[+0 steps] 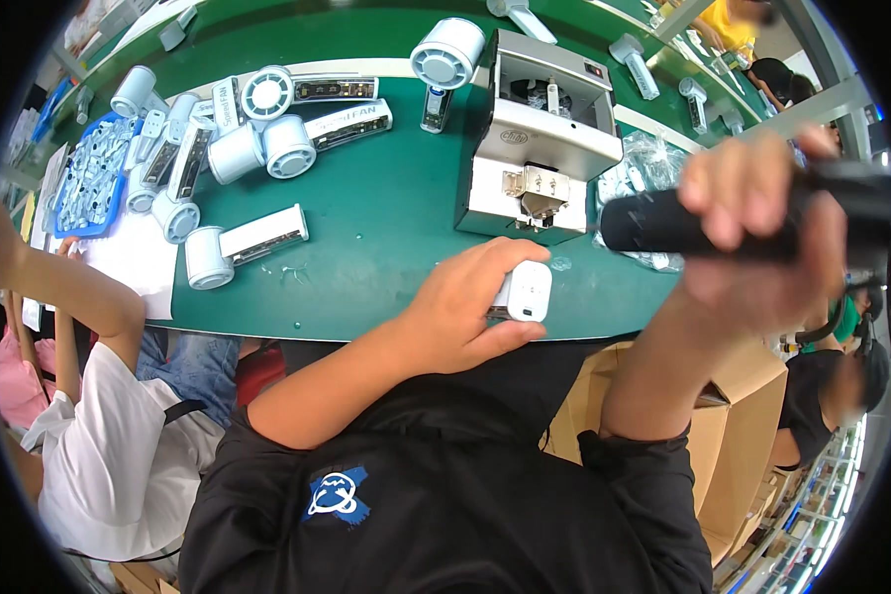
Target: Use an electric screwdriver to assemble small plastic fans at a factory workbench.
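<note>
My left hand (462, 307) is closed round a white handheld fan (534, 292) at the table's front edge. The fan's rounded handle end, with a small dark slot, faces up past my thumb and fingers; the rest is hidden. Up at the right, my right hand (757, 213) wraps round a black electric screwdriver (653, 220), which lies nearly level with its narrow end pointing left. Motion blurs that hand, and the tool is apart from the fan. Beyond my left hand stands a grey metal screw feeder (530, 134).
Several pale blue handheld fans (252, 243) lie at the left, some with handles uncovered. A blue tray (94, 178) of small parts is at the far left, near a co-worker's arm (69, 272). Clear plastic bags (648, 163) lie beside the feeder. An open cardboard box (742, 436) stands below right.
</note>
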The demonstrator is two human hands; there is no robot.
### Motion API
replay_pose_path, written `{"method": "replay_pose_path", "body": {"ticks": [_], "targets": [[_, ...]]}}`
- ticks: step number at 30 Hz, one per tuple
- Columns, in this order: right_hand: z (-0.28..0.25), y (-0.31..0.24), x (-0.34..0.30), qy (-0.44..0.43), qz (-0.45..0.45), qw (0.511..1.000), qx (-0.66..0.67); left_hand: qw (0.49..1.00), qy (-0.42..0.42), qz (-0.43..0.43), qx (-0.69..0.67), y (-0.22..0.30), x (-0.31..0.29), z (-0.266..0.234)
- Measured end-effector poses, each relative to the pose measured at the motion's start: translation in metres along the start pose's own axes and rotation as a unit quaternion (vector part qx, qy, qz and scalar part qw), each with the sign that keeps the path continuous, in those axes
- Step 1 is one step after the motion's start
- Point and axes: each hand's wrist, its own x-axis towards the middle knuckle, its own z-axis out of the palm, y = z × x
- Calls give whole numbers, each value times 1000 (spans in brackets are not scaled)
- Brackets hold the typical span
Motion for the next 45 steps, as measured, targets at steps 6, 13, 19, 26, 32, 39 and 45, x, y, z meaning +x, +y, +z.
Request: {"method": "replay_pose_path", "body": {"ticks": [6, 13, 19, 26, 32, 39, 45], "targets": [[-12, 56, 2, 176, 43, 974, -139, 990, 57, -18, -127, -21, -18, -5], [-12, 71, -1, 182, 113, 966, -144, 987, 68, 20, -145, -23, -14, -6], [-8, 67, -10, 171, 163, 960, -151, 991, 44, -15, -124, -17, -12, -6], [-2, 6, -4, 4, 51, 997, 50, 994, 61, -27, -84, -14, -11, 3], [19, -13, 8, -72, 39, 996, 20, 999, 39, -14, -33, -6, -3, 2], [18, 1, 4, -68, 48, 996, 35, 999, 46, -2, -20, -9, -3, 4], [21, 10, 9, -80, 45, 994, 65, 999, 32, -19, -27, -8, -4, -3]]}}
